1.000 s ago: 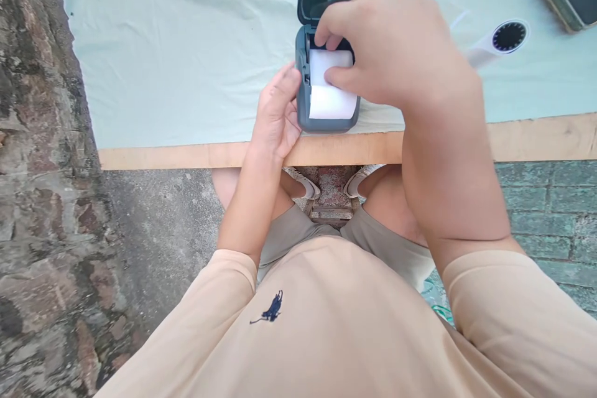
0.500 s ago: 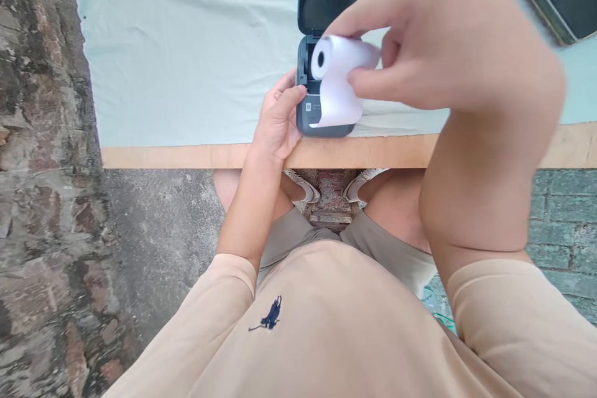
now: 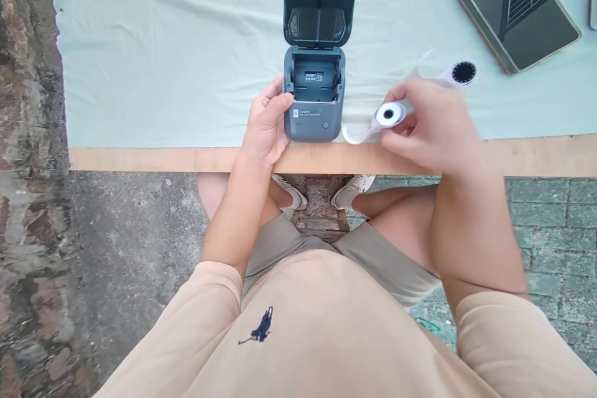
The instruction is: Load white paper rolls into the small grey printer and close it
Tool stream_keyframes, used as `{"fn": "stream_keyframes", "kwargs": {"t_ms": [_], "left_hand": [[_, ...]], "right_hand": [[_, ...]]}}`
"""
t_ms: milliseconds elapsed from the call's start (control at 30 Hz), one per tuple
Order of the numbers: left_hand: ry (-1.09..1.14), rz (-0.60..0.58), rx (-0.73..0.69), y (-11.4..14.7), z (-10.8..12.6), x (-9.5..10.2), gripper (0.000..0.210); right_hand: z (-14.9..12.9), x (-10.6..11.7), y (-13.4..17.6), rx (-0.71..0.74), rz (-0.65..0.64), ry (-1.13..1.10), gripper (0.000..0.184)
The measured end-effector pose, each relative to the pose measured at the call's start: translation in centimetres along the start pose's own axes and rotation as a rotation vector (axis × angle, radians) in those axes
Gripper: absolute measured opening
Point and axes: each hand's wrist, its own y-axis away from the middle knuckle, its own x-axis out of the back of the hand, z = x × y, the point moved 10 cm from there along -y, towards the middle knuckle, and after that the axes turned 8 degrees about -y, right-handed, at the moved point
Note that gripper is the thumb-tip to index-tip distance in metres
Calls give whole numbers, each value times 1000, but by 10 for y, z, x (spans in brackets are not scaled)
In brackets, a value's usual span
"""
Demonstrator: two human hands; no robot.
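A dark grey label printer (image 3: 313,121) stands near the table's front edge with its lid (image 3: 321,6) swung up and back. Its paper bay shows bare inside, with a small printed label at the bottom. My left hand (image 3: 270,121) grips the printer's left side, thumb on the front corner. To the right of the printer, my right hand (image 3: 426,124) pinches a small white paper roll (image 3: 388,114), whose loose end curls left towards the printer. Just behind that hand lies a second white roll (image 3: 464,73) with a wide black core, partly covered by the hand.
A dark tablet-like device (image 3: 517,9) with a glossy top lies at the back right. Pale green cloth (image 3: 177,62) covers the table up to a wooden front edge (image 3: 186,158). A rough stone wall (image 3: 28,230) runs along the left.
My right hand has carried the paper roll out from over the printer to the right and down near the cloth. The second roll has come into view. My left hand keeps its hold.
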Motion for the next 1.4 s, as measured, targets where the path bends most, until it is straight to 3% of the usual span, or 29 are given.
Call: {"fn": "stream_keyframes", "kwargs": {"t_ms": [100, 167, 300, 367, 467, 567, 667, 733, 767, 800, 867, 900, 1000, 1100, 1200, 1300, 1400], "left_hand": [[-8, -51, -57, -5, 0, 2, 52], [-12, -87, -102, -7, 1, 3, 51], [-27, -104, -121, -9, 1, 5, 49], [-31, -96, -122, -9, 2, 6, 46], [-35, -93, -122, -8, 2, 6, 44], [-21, -110, -114, -8, -2, 7, 49], [-22, -119, -111, -8, -4, 7, 55], [-21, -104, -100, -6, -3, 6, 55], [-19, -95, -87, -5, -3, 5, 55], [-18, -92, -69, -3, -3, 3, 54], [-25, -87, -37, 0, -3, 0, 55], [-31, -81, -27, 2, -3, -1, 56], [-23, -50, -14, 5, -1, -1, 59], [23, -35, 14, 8, -1, -4, 59], [68, -39, 33, 10, 0, -9, 50], [108, -35, 52, 12, 1, -11, 46], [139, -41, 76, 16, 3, -15, 40]], "right_hand": [[11, 1, 9, 0, -19, -30, 32], [12, 21, 18, 12, 60, -117, 39], [25, 91, 40, 11, 537, -146, 33], [43, 98, 36, -72, 574, -89, 47], [72, 81, 17, -197, 406, -48, 43], [76, 78, 8, -221, 397, -40, 35], [45, 88, 5, -60, 481, -215, 59], [12, 84, 0, 66, 461, -362, 73], [-6, 76, -5, 105, 404, -406, 75], [-24, 58, -13, 116, 261, -462, 70], [-66, 20, -24, 219, -48, -552, 49], [-81, 6, -29, 240, -133, -550, 37], [-99, -18, -50, 248, -155, -299, 13], [-94, -26, -71, 150, -53, 70, 26], [-85, -35, -84, 3, -54, 313, 36], [-80, -43, -87, -98, -105, 418, 35], [-79, -44, -86, -91, -121, 389, 24]]}}
